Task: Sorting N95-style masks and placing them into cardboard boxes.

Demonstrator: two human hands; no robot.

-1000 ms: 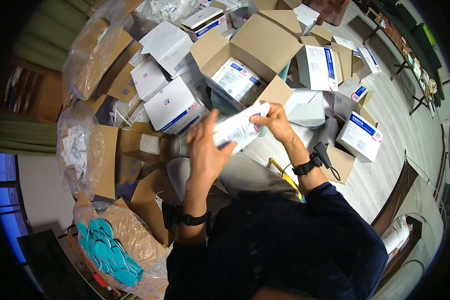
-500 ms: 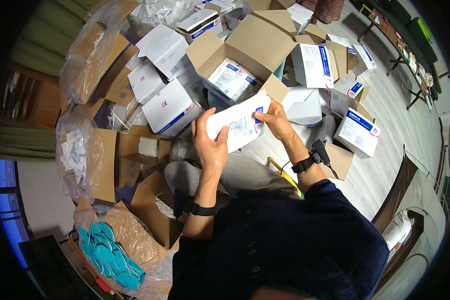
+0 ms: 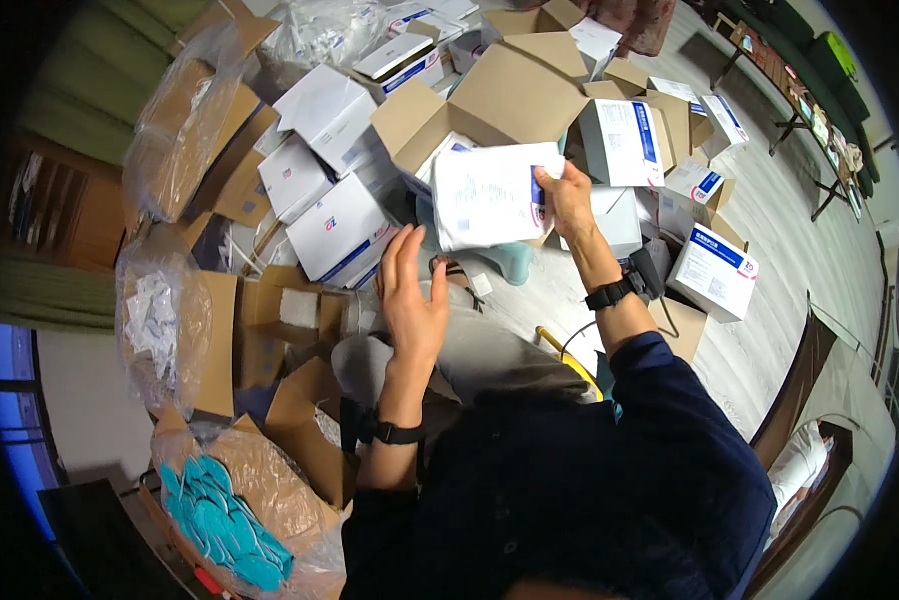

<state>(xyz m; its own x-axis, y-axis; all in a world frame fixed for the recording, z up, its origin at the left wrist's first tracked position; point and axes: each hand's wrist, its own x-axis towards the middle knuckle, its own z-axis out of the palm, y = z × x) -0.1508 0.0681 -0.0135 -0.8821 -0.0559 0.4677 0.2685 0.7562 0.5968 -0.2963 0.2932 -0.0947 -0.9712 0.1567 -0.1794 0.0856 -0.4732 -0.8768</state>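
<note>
A flat white packet (image 3: 488, 196) with blue and pink print is gripped at its right edge by my right hand (image 3: 570, 198), thumb on top. It is held over the near side of an open cardboard box (image 3: 518, 95), hiding most of the inside. A bit of another printed packet (image 3: 446, 150) shows within that box. My left hand (image 3: 414, 305) is apart from the packet, its fingers spread and nothing in it. Just beyond its fingertips stands a closed white carton (image 3: 342, 235) with a blue stripe. Part of a teal stool (image 3: 513, 262) shows beneath the packet.
Several white cartons (image 3: 712, 272) and opened boxes crowd both sides. Plastic-lined boxes stand at left, one with teal pads (image 3: 225, 525), another with white pieces (image 3: 153, 325). A yellow bar (image 3: 570, 360) lies close to my legs. A long low table (image 3: 785, 85) is at far right.
My left hand has let go of the packet and drawn slightly down and left, fingers spreading. My right hand has carried the packet farther away, up against the open box, and turned it.
</note>
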